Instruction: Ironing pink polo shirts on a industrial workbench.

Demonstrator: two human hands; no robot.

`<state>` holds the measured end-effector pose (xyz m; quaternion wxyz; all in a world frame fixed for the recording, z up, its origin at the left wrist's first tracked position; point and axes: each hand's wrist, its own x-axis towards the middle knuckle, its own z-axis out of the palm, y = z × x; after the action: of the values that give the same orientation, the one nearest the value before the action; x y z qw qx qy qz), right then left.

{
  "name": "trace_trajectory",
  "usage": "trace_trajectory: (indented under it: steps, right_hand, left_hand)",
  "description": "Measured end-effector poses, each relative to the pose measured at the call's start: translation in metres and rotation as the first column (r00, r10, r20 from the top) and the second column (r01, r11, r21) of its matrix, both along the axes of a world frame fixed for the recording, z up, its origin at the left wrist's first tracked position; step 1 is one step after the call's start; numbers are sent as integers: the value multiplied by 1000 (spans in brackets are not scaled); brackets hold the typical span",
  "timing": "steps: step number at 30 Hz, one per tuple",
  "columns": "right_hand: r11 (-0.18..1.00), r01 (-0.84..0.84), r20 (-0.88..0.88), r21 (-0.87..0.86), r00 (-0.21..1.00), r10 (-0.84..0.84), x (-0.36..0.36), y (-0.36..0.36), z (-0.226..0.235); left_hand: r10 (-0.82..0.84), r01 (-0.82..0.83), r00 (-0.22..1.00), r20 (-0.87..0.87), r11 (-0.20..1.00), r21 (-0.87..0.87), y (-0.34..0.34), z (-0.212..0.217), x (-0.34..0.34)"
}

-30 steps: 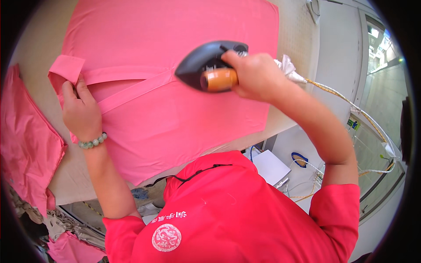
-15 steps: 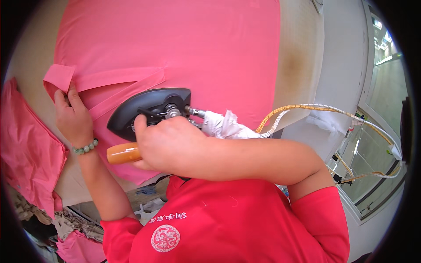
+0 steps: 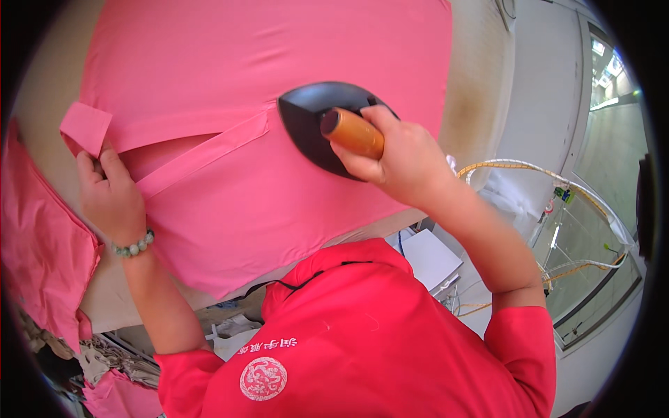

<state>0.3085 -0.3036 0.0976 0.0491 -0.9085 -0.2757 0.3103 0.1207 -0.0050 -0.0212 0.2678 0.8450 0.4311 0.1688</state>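
Observation:
A large pink garment piece lies spread over the pale work table, with a long slit edged by a folded band running in from the left. My left hand pinches the folded cuff end at the slit's left side. In my right hand is a black steam iron, gripped by its orange-brown wooden handle. The iron is on or just above the cloth, right of the slit's inner end; whether its plate touches cannot be made out. My right fingers partly cover the handle and the iron's rear.
Another pink garment hangs over the table's left edge. Below it, several beige and pink cloths are piled. White and yellow hoses loop at the right beside a glass panel. A white box stands below the table's front edge.
My right hand has carried the iron right and away from me, off the slit's lower band and beyond its inner end. My left hand still holds the cuff, shifted slightly left.

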Motion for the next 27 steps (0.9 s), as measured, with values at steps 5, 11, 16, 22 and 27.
trace_trajectory:
  steps: [5, 11, 16, 22, 27]
  right_hand:
    - [994, -107, -4, 21, 994, 107, 24, 29, -1]
    - [955, -295, 15, -13, 955, 296, 46, 69, -1]
    - [938, -332, 11, -97, 942, 334, 52, 68, 0]
    - [910, -385, 14, -156, 920, 392, 54, 56, -1]
    - [944, -302, 37, -130, 950, 309, 55, 49, -2]
  left_hand:
    - [-9, 8, 1000, -7, 999, -52, 5, -5, -8]
    - [-55, 55, 998, -10, 998, 27, 5, -2, -5]
    - [-47, 48, 998, 34, 998, -37, 8, -6, -8]
    - [-2, 13, 996, 92, 993, -116, 8, -4, -8]
    - [-58, 62, 994, 90, 997, -40, 9, -4, -7]
